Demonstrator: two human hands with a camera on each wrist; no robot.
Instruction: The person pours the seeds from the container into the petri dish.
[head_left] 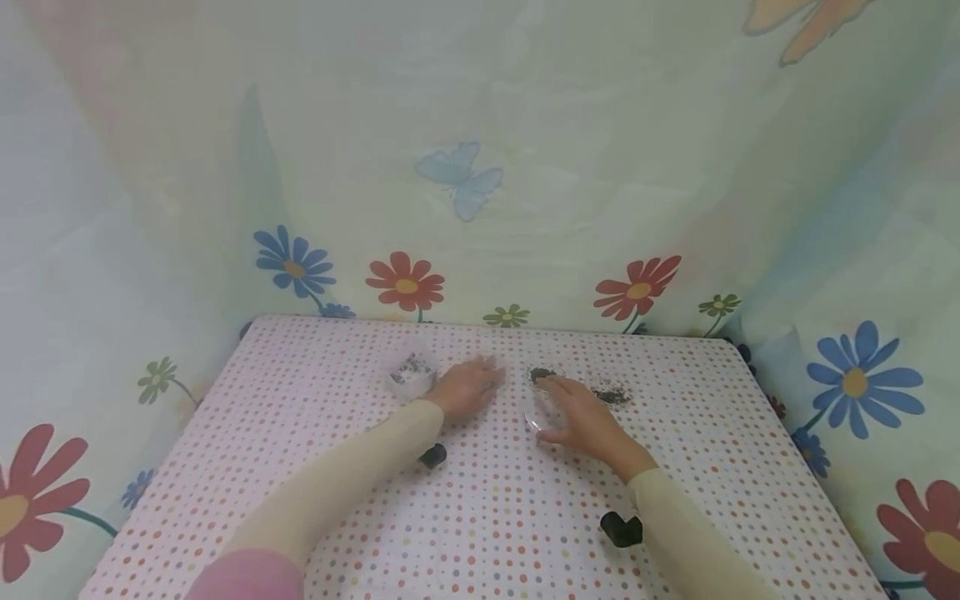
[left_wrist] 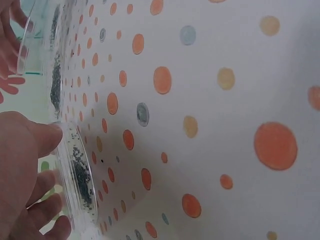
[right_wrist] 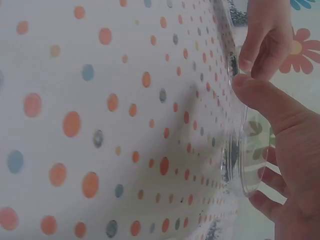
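Note:
My left hand (head_left: 468, 387) grips the edge of a clear petri dish (left_wrist: 91, 192) with dark granules in it, thumb on the near rim and fingers round the far side. My right hand (head_left: 581, 417) holds a clear round lid (right_wrist: 252, 150) between thumb and fingers. The lid is tilted, close over a dish with dark granules (head_left: 542, 375). To the left of my left hand stands a clear container (head_left: 412, 379) with a white, dark-speckled content. Dark granules (head_left: 611, 396) lie beside my right hand, to its right.
A dotted cloth (head_left: 495, 500) covers the table. A flower-printed curtain (head_left: 480, 267) hangs behind and at both sides. Small black devices (head_left: 622, 529) sit below each forearm.

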